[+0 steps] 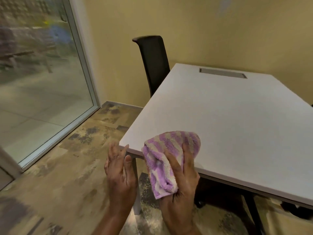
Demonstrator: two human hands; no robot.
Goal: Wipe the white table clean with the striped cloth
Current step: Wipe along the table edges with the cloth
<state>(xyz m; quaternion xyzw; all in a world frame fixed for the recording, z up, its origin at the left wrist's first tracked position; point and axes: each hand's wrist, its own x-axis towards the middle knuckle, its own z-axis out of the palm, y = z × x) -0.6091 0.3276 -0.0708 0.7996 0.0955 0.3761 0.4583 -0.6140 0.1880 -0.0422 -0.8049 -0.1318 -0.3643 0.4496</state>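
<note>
The white table (237, 116) fills the right half of the view, its near left corner close to my hands. A bunched purple-and-cream striped cloth (164, 155) is gripped in my right hand (183, 184), held over the table's front edge near that corner. The cloth's upper part lies above the tabletop; whether it touches the surface I cannot tell. My left hand (120, 172) hovers just left of the corner, fingers spread and holding nothing, fingertips near the table edge.
A black mesh-backed chair (154, 63) stands at the table's far left side against the yellow wall. A grey cable slot (222, 72) is set in the tabletop's far end. A large glass window (39, 78) is at left. Patterned floor lies below.
</note>
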